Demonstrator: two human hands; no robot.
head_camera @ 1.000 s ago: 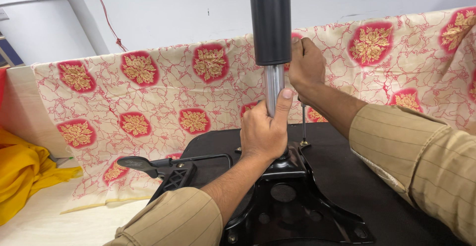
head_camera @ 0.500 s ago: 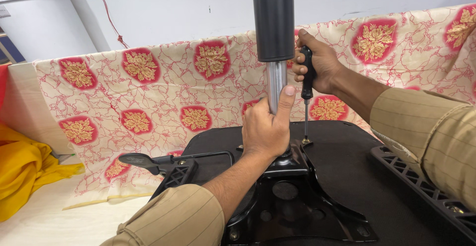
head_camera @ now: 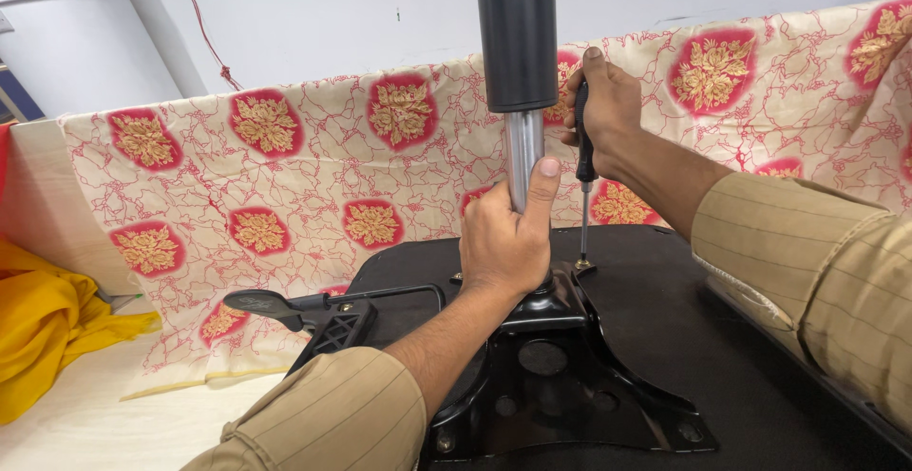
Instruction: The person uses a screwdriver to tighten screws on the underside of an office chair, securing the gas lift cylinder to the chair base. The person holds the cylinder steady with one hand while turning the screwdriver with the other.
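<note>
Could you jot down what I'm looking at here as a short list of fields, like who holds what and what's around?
Setting: patterned red-and-cream cloth draped behind a black upturned chair seat
Left hand: wrapped around the shiny gas-lift rod, thumb up along it
Right hand: grips a black-handled screwdriver, held upright
Screwdriver tip: on a screw at the far corner of the black metal mounting plate
Above the rod: black cylinder
Lever: black adjustment handle sticking out to the left
Also there: yellow fabric at the left edge
</note>
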